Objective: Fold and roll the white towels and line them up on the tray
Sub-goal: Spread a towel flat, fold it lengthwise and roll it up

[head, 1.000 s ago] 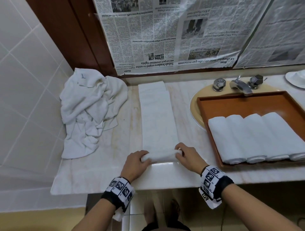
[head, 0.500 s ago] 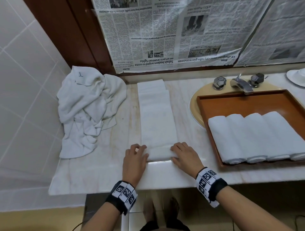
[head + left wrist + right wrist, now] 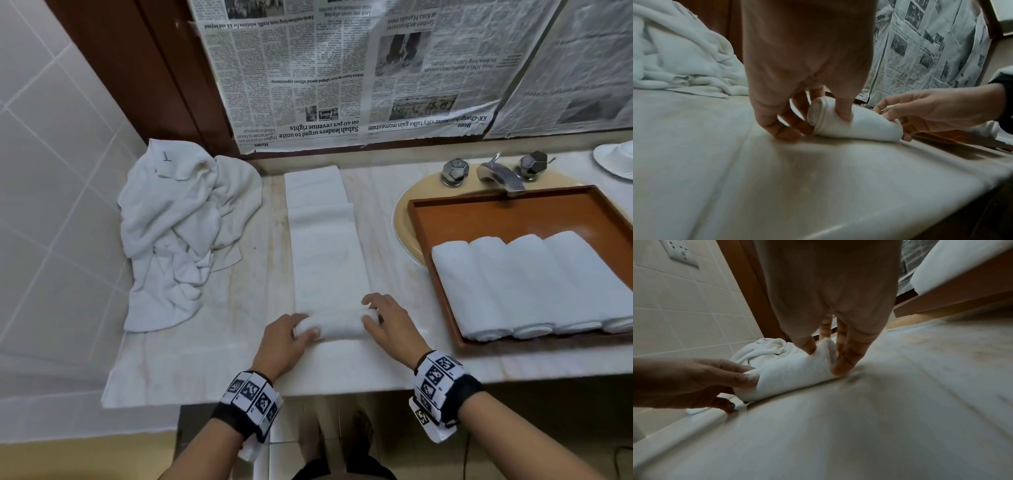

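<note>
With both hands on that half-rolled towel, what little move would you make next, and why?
Probably roll it another turn away from the body. The left hand and right hand grip the two ends of a short roll, while most of the folded towel lies flat toward the wall. Four finished rolls sit in the tray, so this one is not ready to join them.

Left hand (image 3: 282, 337) and right hand (image 3: 387, 323) — thumbs and fingers curled, pinching, wrists low
</note>
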### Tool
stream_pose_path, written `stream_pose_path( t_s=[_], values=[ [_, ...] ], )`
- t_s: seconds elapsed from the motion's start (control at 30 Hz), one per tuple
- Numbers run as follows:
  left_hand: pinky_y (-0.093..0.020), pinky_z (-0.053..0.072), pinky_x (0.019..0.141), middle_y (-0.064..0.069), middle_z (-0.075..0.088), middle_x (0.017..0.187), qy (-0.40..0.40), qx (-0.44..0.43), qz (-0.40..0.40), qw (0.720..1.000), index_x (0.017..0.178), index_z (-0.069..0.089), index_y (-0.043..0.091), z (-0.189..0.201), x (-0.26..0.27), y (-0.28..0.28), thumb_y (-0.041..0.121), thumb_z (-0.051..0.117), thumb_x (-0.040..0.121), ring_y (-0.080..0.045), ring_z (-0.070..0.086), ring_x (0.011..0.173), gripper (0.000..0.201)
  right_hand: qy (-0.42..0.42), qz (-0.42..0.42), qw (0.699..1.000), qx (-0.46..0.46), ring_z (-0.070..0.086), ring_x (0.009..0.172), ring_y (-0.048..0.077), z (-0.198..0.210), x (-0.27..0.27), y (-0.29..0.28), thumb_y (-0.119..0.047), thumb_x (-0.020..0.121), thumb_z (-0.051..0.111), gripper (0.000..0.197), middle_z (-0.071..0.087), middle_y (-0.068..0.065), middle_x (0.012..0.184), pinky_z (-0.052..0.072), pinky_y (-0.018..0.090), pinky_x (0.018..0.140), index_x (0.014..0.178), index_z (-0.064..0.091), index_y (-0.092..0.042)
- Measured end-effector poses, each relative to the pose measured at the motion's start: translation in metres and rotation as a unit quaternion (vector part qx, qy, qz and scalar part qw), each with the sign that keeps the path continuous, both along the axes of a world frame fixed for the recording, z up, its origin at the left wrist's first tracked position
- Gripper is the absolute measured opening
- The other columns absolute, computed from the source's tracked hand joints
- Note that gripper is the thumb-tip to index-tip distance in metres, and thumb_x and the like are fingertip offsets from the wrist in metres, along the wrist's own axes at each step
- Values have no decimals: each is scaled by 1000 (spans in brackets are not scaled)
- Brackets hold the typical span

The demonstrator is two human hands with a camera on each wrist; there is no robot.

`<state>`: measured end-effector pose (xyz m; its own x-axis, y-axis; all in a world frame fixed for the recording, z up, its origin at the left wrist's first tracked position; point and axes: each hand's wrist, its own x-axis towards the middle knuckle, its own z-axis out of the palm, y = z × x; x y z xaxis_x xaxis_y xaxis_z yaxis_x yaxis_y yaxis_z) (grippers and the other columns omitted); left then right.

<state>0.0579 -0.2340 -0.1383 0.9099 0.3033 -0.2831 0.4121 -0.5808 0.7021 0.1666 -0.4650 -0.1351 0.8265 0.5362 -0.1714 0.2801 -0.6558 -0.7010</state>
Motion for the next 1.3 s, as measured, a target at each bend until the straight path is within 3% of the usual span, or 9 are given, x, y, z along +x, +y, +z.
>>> stream_pose_path(
  t_s=[0.17, 0.3, 0.43, 0.53, 0.63, 0.87, 0.97, 1.07, 1.3],
  values=[
    [-23, 39, 74, 2, 60, 97, 52, -3, 31, 998, 108, 68, 23, 4, 3, -4, 60, 63, 87, -15, 57, 93, 42, -165, 95, 975, -114, 54, 78, 23, -1, -6, 0, -32, 99, 49, 17, 49, 0, 108, 43, 31, 54, 107, 57, -19],
    [-28, 44, 82, -1, 57, 102, 59, 20, 82, 995, 103, 63, 16, 3, 1, -16, 62, 59, 89, -19, 57, 96, 48, -200, 154, 957, -144, 56, 93, 25, -4, -10, 0, -32, 77, 64, 35, 57, 2, 109, 53, 36, 63, 108, 60, -16],
    [-34, 48, 89, 0, 41, 130, -58, 108, 81, 989, 127, 54, 22, -4, -11, -28, 50, 61, 92, -20, 46, 113, 46, -137, 126, 975, -123, 51, 107, 21, -2, -6, 0, -22, 83, 62, 36, 56, -3, 117, 50, 32, 76, 119, 59, -18],
    [-30, 49, 75, 7, 45, 127, -138, 191, -10, 972, 122, 56, 30, -8, -17, -32, 49, 67, 88, -16, 44, 107, 40, -75, 115, 985, -104, 47, 110, 18, 6, -1, 3, -24, 86, 60, 35, 57, -3, 116, 44, 29, 83, 120, 59, -18],
    [-36, 52, 78, 8, 50, 129, -136, 209, -66, 966, 122, 57, 31, -17, -20, -29, 47, 69, 82, -21, 46, 115, 44, 5, 106, 988, -110, 53, 100, 19, 17, 8, 6, -28, 87, 62, 31, 62, 1, 109, 41, 29, 84, 116, 63, -16],
    [-32, 36, 103, 13, 55, 133, -57, 66, -63, 994, 130, 61, 32, -21, -12, -9, 73, 46, 81, -12, 43, 124, 66, 120, 18, 989, -90, 47, 70, 21, 16, 16, 13, -23, 89, 48, 28, 55, 8, 73, 36, 34, 64, 68, 51, -5],
    [-28, 38, 103, 8, 62, 132, -46, 15, -61, 997, 132, 62, 28, -15, -1, -1, 63, 56, 89, -12, 53, 122, 56, -41, 40, 992, -108, 50, 92, 24, 10, 8, 14, -19, 93, 50, 18, 53, 7, 100, 45, 33, 72, 93, 62, -7],
    [-22, 41, 92, 4, 67, 122, -27, -9, -48, 998, 127, 65, 22, -7, 7, 2, 48, 61, 95, -11, 59, 111, 41, -164, 106, 972, -129, 53, 100, 26, 5, -4, 14, -13, 90, 54, 24, 53, 6, 111, 52, 37, 62, 112, 61, -11],
    [-10, 38, 70, 8, 67, 104, -4, -31, 41, 999, 109, 65, 24, -1, 14, -1, 59, 66, 86, -2, 59, 91, 42, -95, 157, 977, -107, 47, 114, 18, 3, -4, 3, -43, 97, 54, 43, 50, -1, 125, 45, 29, 89, 131, 52, -17]
  ],
)
